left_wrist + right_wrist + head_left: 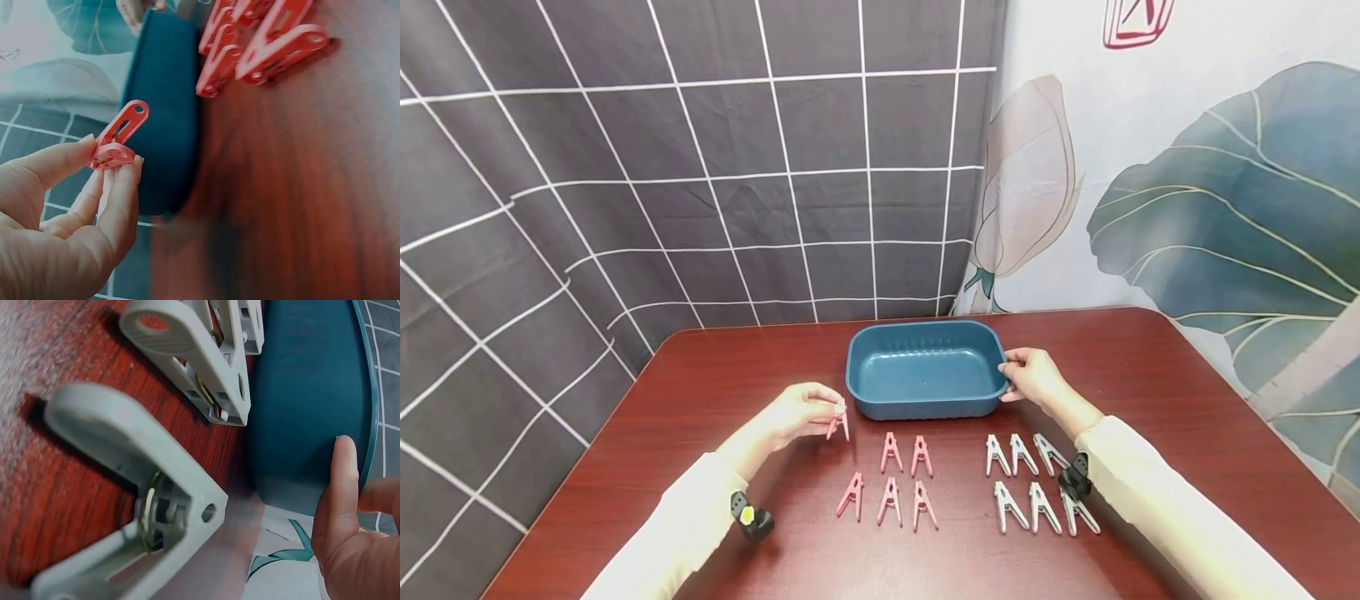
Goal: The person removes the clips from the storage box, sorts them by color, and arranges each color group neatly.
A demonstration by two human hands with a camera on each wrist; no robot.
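Observation:
A red-pink clothespin (pixel 119 137) is pinched between the thumb and fingers of my left hand (pixel 808 410), just off the left end of a blue plastic basin (pixel 925 408). At the opposite end, my right hand (pixel 1033 377) grips the basin's rim, thumb and fingers on either side of the wall. Nothing lies inside the basin. Several pink clothespins (pixel 890 502) stand in two rows on the table in front of it. To their right, several pale grey clothespins (pixel 1007 506) stand in two rows, partly under my right wrist.
The reddish-brown wooden table (pixel 737 367) reaches back to a dark grey curtain (pixel 715 133) with white grid lines. A white cloth with a printed lotus leaf (pixel 1217 200) hangs at the right. Each wrist wears a small black camera (pixel 752 517).

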